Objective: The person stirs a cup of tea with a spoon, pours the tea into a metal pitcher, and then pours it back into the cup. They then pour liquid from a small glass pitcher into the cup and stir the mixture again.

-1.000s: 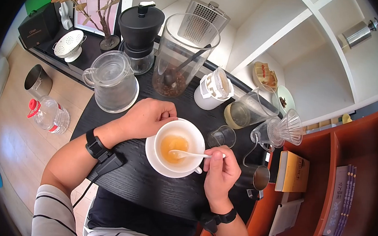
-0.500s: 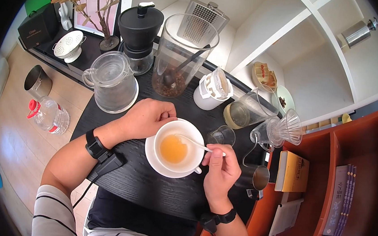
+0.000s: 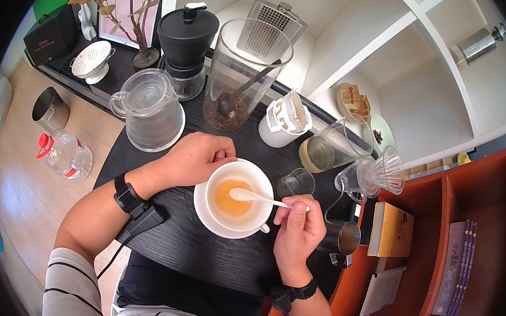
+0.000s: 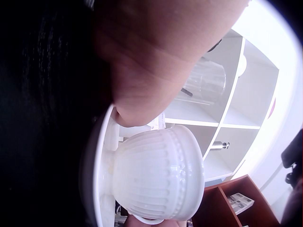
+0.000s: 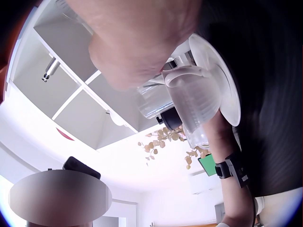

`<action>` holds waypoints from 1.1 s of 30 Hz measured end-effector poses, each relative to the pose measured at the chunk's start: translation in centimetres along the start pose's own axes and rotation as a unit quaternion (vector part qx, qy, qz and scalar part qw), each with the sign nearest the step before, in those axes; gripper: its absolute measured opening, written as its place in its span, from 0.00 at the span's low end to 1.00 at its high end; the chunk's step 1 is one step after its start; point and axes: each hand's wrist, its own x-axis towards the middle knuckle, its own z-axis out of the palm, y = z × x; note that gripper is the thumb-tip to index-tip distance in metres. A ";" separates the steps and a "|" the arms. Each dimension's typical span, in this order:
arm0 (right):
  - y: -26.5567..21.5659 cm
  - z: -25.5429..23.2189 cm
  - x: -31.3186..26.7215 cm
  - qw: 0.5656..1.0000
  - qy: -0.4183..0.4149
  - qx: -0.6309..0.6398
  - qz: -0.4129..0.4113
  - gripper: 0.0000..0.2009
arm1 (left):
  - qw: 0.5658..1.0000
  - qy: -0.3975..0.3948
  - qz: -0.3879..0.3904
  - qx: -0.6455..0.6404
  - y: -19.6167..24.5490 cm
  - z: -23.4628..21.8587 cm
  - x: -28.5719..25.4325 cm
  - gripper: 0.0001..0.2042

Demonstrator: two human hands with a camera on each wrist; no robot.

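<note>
A white teacup with amber liquid stands on a white saucer; the left wrist view shows the cup's ribbed outer wall. My left hand grips the saucer's edge at the cup's far left side, its fingers curled and partly hidden. Between thumb and fingers, my right hand pinches the handle of a white spoon. The spoon's bowl is over the liquid, inside the cup's rim. The cup's handle points toward my right hand.
Behind the cup stand a glass jug, a coffee grinder, a tall glass vessel and a white cup with a drip bag. A small glass, a dripper and a metal pitcher are at right.
The spoon moved from the liquid to the cup's far inner wall, then back over the liquid, its bowl now raised. My right hand shifted slightly right. My left hand stayed put.
</note>
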 end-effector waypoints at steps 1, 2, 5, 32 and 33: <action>0.0 0.1 -0.1 1.000 0.008 -0.019 0.002 0.11 | 1.000 0.000 0.001 0.002 0.0 0.0 0.0 0.08; 0.0 0.2 -0.1 0.999 0.016 -0.037 0.003 0.10 | 1.000 0.000 0.001 0.002 0.0 0.0 0.0 0.08; -0.2 0.4 0.0 0.997 0.000 -0.071 0.017 0.10 | 1.000 0.001 -0.002 -0.006 0.0 0.0 0.0 0.08; 0.9 -0.1 -0.6 0.989 -0.026 -0.139 -0.035 0.04 | 1.000 -0.001 0.006 -0.005 -0.2 0.1 0.0 0.09; 0.8 -0.1 -0.5 0.990 -0.019 -0.138 -0.035 0.04 | 1.000 -0.001 0.003 -0.012 -0.3 0.1 0.0 0.09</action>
